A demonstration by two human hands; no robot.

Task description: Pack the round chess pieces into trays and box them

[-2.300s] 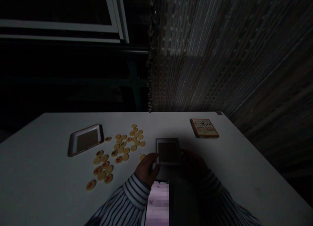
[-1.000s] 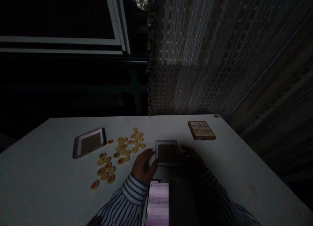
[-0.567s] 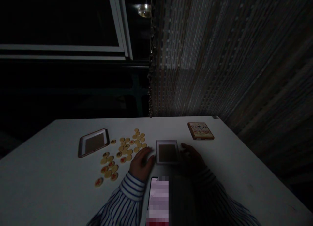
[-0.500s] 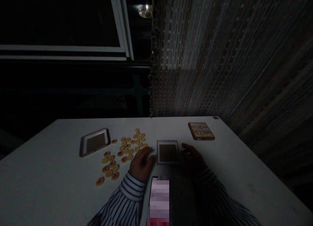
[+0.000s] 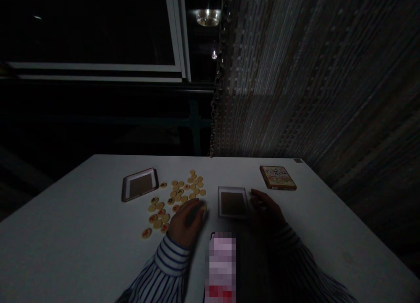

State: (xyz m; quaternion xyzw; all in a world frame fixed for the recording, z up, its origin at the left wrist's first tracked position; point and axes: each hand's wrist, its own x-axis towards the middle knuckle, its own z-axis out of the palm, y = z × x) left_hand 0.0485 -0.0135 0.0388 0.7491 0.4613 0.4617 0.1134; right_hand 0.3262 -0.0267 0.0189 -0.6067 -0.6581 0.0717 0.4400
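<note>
Discs (image 5: 180, 191) outside box (image 5: 233, 202), by left hand (image 5: 187, 217)

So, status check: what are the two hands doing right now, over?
Left hand palm-down at the yellow discs, grip unclear. Right hand beside the square tray, in shadow. Phone lies between the sleeves, nearer the body.

Single head-worn view, forward and down, near over the white table (image 5: 82, 233)

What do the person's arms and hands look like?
Long shirt sleeves, white with thin dark-blue stripes and banded cuffs: left sleeve, and right sleeve in deep shadow. Left hand and right hand are bare, ungloved; too dark to tell rings or a watch.
</note>
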